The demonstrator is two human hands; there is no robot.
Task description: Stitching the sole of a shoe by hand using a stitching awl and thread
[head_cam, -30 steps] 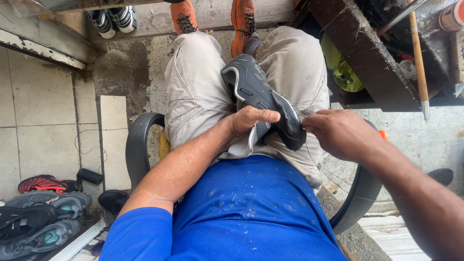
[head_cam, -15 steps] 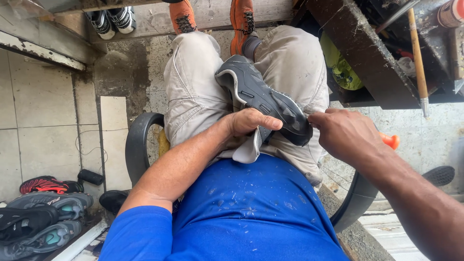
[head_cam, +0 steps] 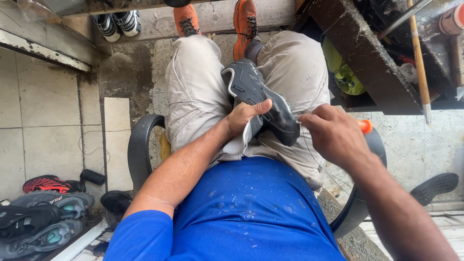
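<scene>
Two hands work at a dark grey rubber-soled shoe [head_cam: 258, 99] lying sole-up on the lap: left hand [head_cam: 244, 116] grips its heel, right hand [head_cam: 333, 135] pinches an orange-handled tool [head_cam: 366, 126] at 3 o'clock. Piled sneakers [head_cam: 41, 212] lie at 8 o'clock on the floor.

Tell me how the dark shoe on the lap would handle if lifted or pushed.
The dark shoe looks light for its size, a low sports type. Its upper probably flexes where the left hand grips it. Lying sole-up across the thighs, it seems apt to slide off if nudged.
</scene>
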